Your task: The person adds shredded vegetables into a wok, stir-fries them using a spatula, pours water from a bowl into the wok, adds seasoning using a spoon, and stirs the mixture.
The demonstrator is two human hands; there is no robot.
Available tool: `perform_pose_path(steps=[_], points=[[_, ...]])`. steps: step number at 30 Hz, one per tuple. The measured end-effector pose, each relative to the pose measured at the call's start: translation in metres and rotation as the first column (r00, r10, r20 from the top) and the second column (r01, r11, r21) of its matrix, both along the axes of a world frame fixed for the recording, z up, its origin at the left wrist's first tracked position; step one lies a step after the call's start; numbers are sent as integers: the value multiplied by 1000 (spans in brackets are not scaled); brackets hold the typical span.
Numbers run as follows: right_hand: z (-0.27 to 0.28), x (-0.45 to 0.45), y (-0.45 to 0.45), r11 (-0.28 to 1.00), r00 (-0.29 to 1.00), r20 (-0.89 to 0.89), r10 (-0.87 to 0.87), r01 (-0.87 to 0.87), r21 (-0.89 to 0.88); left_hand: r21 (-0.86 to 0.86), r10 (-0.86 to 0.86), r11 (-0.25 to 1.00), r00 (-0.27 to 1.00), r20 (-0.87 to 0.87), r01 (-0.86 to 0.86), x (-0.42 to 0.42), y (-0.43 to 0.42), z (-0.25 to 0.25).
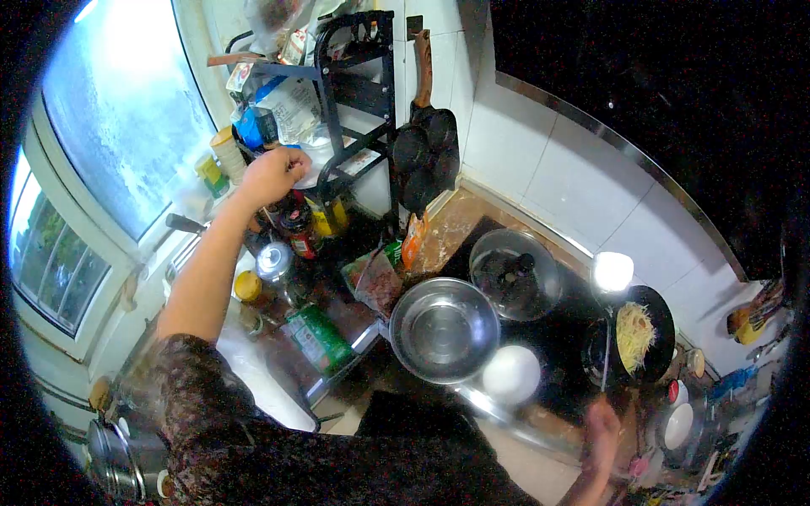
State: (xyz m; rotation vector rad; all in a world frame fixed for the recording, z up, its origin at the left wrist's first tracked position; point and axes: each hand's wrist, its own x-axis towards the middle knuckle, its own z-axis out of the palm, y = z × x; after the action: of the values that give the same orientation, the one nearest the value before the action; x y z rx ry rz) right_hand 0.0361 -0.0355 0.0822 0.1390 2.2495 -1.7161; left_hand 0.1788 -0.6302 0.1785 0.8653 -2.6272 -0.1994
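My left hand [275,174] is raised in front of the black shelf rack [354,101], above several jars and bottles. Its fingers are curled, and whatever they may hold is hidden. Low on the right, my right hand [601,428] grips the handle of a long spatula [608,337]. The bright, overexposed head of the spatula is lifted beside the black wok [662,312]. Pale yellow shreds [634,337] lie in the wok. Below my left hand is a dark sauce jar with a red label [299,226].
A steel bowl [445,331], a metal pan [516,274] and a round white object [511,374] stand left of the wok. A green container [319,339] lies on the counter. Hanging by the tiled wall is a multi-cup pan [426,156]. The range hood [624,148] overhangs the right side.
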Motion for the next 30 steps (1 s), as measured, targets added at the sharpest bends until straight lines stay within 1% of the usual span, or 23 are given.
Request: perform_pose_path(steps=[1, 2, 3, 4, 7, 8, 9, 10, 11, 13, 14, 16, 17, 19, 21, 23, 24, 26, 27, 28, 29, 30], points=[[-1, 0, 0, 1000, 1000, 3, -18, 18, -2, 0, -1, 1000, 1000, 0, 1, -2, 3, -1], [-6, -1, 5, 1000, 1000, 3, -20, 20, -2, -34, -5, 999, 999, -35, 3, -4, 6, -3], [-14, -4, 14, 1000, 1000, 0, 16, -16, -26, -68, -10, 998, 998, -68, 5, -5, 8, -6], [-18, -4, 19, 998, 999, -4, 49, -49, -50, -69, -15, 998, 998, -66, 10, -6, 7, -9], [-21, 1, 22, 999, 999, -31, 24, -24, -21, -102, 3, 995, 997, -77, -10, -10, 2, -13], [-24, 3, 23, 1000, 999, -29, 20, -20, -22, -96, 49, 993, 984, -171, -66, -11, 4, -10], [-28, 5, 23, 998, 997, -32, -66, 66, 3, -84, 95, 989, 960, -264, -121, -11, 5, -9], [-31, 6, 23, 988, 988, -37, -148, 149, 28, -67, 161, 980, 938, -308, -190, -13, 3, -7], [-28, 6, 22, 989, 988, -37, -148, 149, 27, -68, 161, 979, 938, -308, -190, -16, 2, -6], [-19, 6, 21, 998, 999, 22, -36, 35, 54, -90, 452, 873, 864, -224, -480, -25, 2, -3], [-18, 6, 18, 997, 999, 25, -40, 38, 61, -86, 450, 875, 866, -218, -477, -27, -3, -1], [-15, 9, 13, 994, 995, -18, -101, 100, -34, -162, 480, 857, 872, -96, -490, -34, -17, -5], [-12, 8, 14, 994, 994, -13, -108, 108, -13, -121, 496, 861, 868, -18, -494, -37, -20, -2], [-7, 8, 15, 999, 999, 11, 35, -34, -28, -80, 491, 868, 871, -18, -490, -41, -21, -1], [-7, 12, 14, 999, 1000, 7, 21, -21, -36, -99, 495, 863, 869, -24, -495, -43, -23, -5], [-9, 11, 15, 998, 999, -9, 51, -51, 20, -126, 500, 856, 865, -43, -501, -45, -21, -3], [-12, 11, 17, 998, 999, -7, 52, -52, 19, -142, 485, 862, 873, -53, -487, -46, -17, 0], [-23, 14, 21, 1000, 1000, -25, -13, 13, -27, -163, 469, 865, 881, -69, -474, -46, -18, 4], [-22, 14, 21, 999, 1000, -28, -15, 14, -30, -223, 438, 870, 897, -58, -440, -46, -22, 4], [-21, 15, 22, 1000, 999, -21, -24, 24, 15, -281, 408, 871, 912, -45, -403, -48, -25, 4], [-20, 16, 22, 998, 999, -16, -33, 33, 60, -283, 406, 870, 912, -51, -403, -48, -27, 1], [-24, 15, 25, 998, 999, -23, -34, 35, 53, -320, 360, 874, 930, -79, -366, -48, -28, -2]])
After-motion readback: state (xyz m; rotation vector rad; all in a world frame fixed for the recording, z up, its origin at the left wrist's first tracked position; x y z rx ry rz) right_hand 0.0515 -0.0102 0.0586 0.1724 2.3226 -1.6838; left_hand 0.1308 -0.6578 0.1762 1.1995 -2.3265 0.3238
